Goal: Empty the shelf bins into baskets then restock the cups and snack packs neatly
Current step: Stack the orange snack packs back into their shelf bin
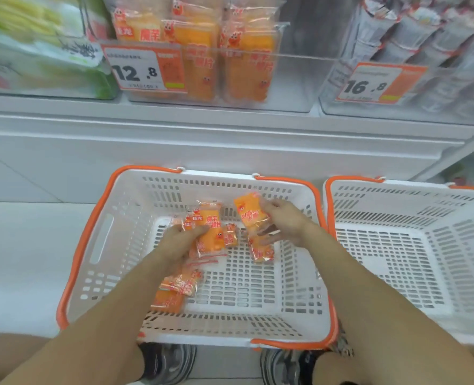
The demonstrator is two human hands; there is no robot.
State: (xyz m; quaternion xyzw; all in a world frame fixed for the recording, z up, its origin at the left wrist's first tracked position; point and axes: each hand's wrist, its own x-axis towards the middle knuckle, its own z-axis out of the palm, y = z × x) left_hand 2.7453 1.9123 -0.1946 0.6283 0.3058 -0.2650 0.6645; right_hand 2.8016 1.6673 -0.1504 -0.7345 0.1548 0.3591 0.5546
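Both my hands reach into a white basket with orange handles on the floor. My left hand grips a bunch of orange snack packs at the basket's middle. My right hand pinches one orange snack pack lifted a little above the basket floor. Another pack lies under that hand, and more packs lie near the front left. On the shelf above, a clear bin holds several upright orange packs.
A second white basket stands to the right with nothing in it. The shelf also carries a bin of green and yellow packs at left and a bin of grey packs at right. My shoes are below the basket.
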